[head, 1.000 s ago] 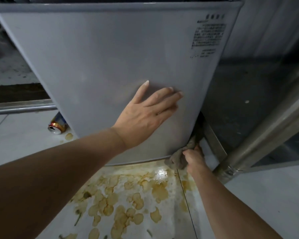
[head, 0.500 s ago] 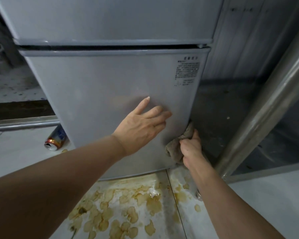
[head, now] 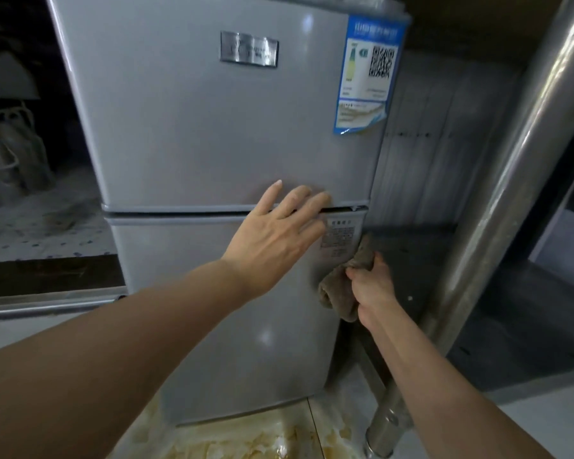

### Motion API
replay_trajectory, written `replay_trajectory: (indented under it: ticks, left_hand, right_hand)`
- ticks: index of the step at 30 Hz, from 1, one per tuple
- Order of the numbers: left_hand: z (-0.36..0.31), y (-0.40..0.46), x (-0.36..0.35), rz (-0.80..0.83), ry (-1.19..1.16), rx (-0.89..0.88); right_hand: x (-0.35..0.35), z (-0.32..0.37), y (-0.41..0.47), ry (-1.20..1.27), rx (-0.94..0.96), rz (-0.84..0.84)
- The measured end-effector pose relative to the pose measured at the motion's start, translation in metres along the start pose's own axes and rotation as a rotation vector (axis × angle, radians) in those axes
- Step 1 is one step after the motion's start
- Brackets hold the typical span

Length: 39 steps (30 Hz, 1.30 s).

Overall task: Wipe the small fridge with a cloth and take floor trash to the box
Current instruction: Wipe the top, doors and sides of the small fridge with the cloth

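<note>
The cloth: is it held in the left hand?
No, the right hand grips the cloth at the fridge edge, while the left hand lies flat on the door.

1 fridge [head: 212, 134], 2 doors, 1 cloth [head: 340, 289], 2 stickers, 1 nameplate [head: 248, 48], 2 hands, 1 steel leg [head: 497, 207].

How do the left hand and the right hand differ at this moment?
The left hand lies flat with straight fingers on the fridge front, across the seam between its doors; the right hand is curled around a brown cloth at the fridge's right edge. The left hand sits higher. Both are bare.
</note>
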<state>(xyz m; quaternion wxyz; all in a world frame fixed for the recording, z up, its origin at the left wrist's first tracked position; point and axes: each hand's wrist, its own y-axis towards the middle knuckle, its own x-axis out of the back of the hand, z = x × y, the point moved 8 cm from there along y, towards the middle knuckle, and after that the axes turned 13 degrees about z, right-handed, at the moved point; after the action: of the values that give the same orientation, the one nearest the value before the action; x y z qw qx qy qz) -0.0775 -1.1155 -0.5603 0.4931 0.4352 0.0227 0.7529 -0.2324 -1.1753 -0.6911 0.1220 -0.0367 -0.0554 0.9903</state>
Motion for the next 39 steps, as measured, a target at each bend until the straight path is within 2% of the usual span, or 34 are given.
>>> replay_trajectory:
  ticks: [7, 12, 17, 24, 27, 30, 39]
  left_hand:
    - [0.008, 0.007, 0.0, 0.12, 0.002, -0.043]
    - [0.018, 0.02, 0.02, 0.168, 0.017, -0.088]
    - [0.05, 0.041, 0.042, 0.146, -0.005, -0.012]
    - [0.106, 0.065, 0.09, 0.017, 0.062, 0.205]
    - [0.13, 0.075, 0.093, 0.081, 0.016, 0.287]
    - [0.135, 0.078, 0.088, 0.139, -0.01, 0.282]
    - [0.133, 0.08, 0.089, 0.152, -0.039, 0.246]
  right_hand:
    - [-0.005, 0.077, -0.011, 0.122, 0.16, 0.02]
    - [-0.007, 0.096, -0.018, 0.076, 0.183, 0.044]
    - [-0.006, 0.122, -0.017, -0.063, 0.243, 0.067]
    - [-0.01, 0.182, -0.015, 0.014, 0.338, 0.099]
    - [-0.011, 0.206, -0.014, 0.059, 0.366, 0.087]
    - [-0.01, 0.231, -0.015, 0.068, 0.392, 0.09]
    - [-0.015, 0.283, -0.027, -0.04, 0.441, 0.047]
